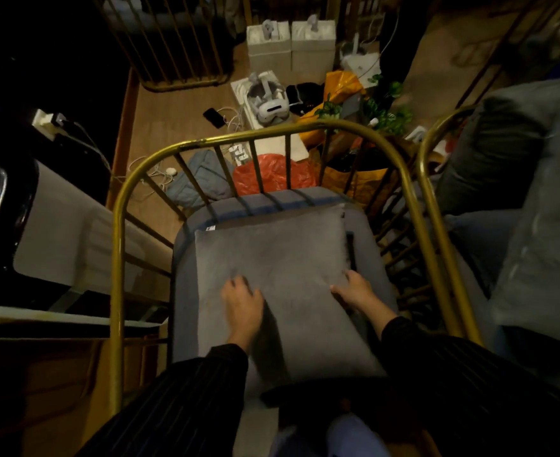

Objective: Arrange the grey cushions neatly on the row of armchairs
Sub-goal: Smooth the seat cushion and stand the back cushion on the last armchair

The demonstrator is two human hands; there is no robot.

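Grey cushion flat on armchair seat (dim, cluttered floor)

You have two hands in view, the left hand and the right hand, both lying on one grey cushion. That cushion sits on one armchair with a brass frame; a second armchair stands just beside its right edge, carrying two more cushions, which makes three you can count. Past the chair's back rail, on the floor, you see two white boxes, one white headset, one black phone, one orange plastic bag and one leafy plant.
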